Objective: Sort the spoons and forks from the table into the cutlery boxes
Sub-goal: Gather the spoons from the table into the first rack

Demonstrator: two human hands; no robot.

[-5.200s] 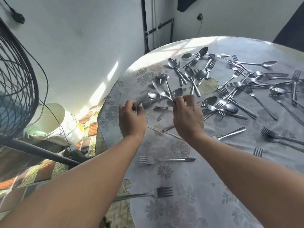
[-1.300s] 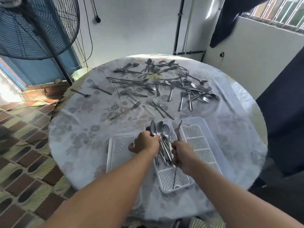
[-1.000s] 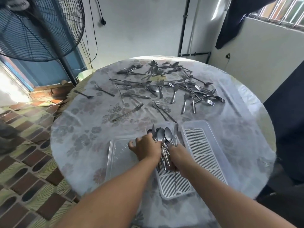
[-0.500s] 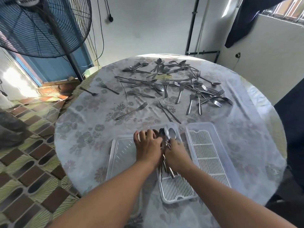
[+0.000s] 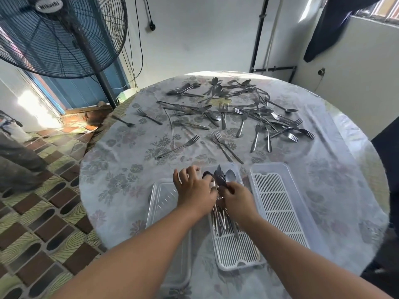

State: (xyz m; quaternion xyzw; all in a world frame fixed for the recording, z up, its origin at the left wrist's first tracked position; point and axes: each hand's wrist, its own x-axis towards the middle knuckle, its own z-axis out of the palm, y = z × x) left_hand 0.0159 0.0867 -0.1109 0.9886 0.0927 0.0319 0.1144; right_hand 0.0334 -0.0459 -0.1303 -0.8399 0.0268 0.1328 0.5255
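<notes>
While both hands meet over the middle cutlery box [image 5: 237, 253], a bundle of spoons [image 5: 224, 180] lies between them, bowls pointing to the far end and handles running back toward the near end over the slatted white insert. The left hand [image 5: 194, 190] has its fingers spread and only lightly bent, its inner side against the bundle, apparently to square the spoons up and stop them sliding sideways; whether its thumb hooks a handle I cannot tell. The right hand [image 5: 237, 199] curls its fingers round the spoon necks just below the bowls, which looks like a grip meant to lower them together and keep them all facing one way. Just right of this box sits a second cutlery box [image 5: 280, 212] with a bare slatted insert, probably kept for the forks. To the left a clear tray [image 5: 159, 212], perhaps a lid, lies on the table [image 5: 121, 169]. Scattered forks and spoons [image 5: 237, 117] cover the far half of the flowered cloth, well apart from the boxes, so most of the sorting seems yet to come. A standing fan [image 5: 58, 33] rises at far left.
</notes>
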